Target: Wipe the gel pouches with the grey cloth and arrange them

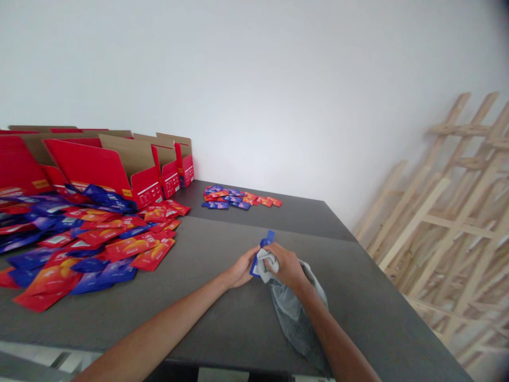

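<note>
In the middle of the head view, my left hand (pixel 242 269) grips a small blue packet (pixel 268 237) by its side, just above the table. My right hand (pixel 287 263) is closed on a grey cloth (pixel 296 313) and presses a bunched part of it against the packet's face. The rest of the cloth hangs down under my right forearm onto the table. Cloth and fingers hide much of the packet.
A heap of red and blue packets (pixel 99 239) covers the table's left side. Open red cardboard boxes (pixel 91 162) stand behind it. A smaller pile of packets (pixel 230 197) lies at the back of the dark table (pixel 222 233). Wooden frames (pixel 449 223) lean at the right.
</note>
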`<action>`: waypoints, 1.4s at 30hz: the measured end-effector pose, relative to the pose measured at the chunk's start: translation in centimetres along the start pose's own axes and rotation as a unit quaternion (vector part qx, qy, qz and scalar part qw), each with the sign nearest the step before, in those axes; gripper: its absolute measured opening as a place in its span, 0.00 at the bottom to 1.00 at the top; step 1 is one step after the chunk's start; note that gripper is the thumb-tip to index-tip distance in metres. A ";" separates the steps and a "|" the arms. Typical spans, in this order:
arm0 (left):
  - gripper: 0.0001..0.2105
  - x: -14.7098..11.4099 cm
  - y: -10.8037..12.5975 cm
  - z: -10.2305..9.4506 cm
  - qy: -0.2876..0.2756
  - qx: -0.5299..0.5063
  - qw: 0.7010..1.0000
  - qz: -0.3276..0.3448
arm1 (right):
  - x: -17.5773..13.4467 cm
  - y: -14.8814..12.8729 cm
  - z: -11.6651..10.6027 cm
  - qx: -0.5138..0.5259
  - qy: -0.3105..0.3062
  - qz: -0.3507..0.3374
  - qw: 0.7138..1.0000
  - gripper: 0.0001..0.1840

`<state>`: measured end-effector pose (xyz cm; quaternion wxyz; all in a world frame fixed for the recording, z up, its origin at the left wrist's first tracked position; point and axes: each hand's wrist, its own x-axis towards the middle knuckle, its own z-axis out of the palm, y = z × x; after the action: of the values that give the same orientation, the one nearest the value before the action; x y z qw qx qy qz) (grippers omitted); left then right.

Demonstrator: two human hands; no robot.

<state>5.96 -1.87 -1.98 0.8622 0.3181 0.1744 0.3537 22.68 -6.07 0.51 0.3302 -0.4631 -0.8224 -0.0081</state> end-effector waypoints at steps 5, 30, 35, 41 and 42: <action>0.13 0.0 -0.1 0.1 0.011 0.004 1.000 -0.017 | -0.2 0.9 -0.1 -0.022 0.108 0.082 0.991 0.10; 0.14 -0.1 -0.1 0.0 0.001 0.015 1.000 -0.010 | -0.1 -0.1 0.0 0.020 -0.054 0.005 0.998 0.13; 0.13 -0.1 0.0 0.3 0.022 0.001 1.000 -0.014 | -0.2 0.4 -0.1 -0.014 0.085 0.086 0.993 0.11; 0.14 -0.1 0.1 0.2 0.019 0.014 1.000 -0.003 | -0.2 0.4 -0.1 -0.009 0.022 0.031 0.999 0.12; 0.15 -0.2 0.4 0.3 0.027 0.022 0.999 0.005 | -0.2 0.3 0.0 -0.007 0.000 0.017 1.000 0.12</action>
<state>5.80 -1.95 -1.49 0.8482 0.3281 0.2033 0.3627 23.00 -6.07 0.29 0.3271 -0.4791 -0.8145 -0.0086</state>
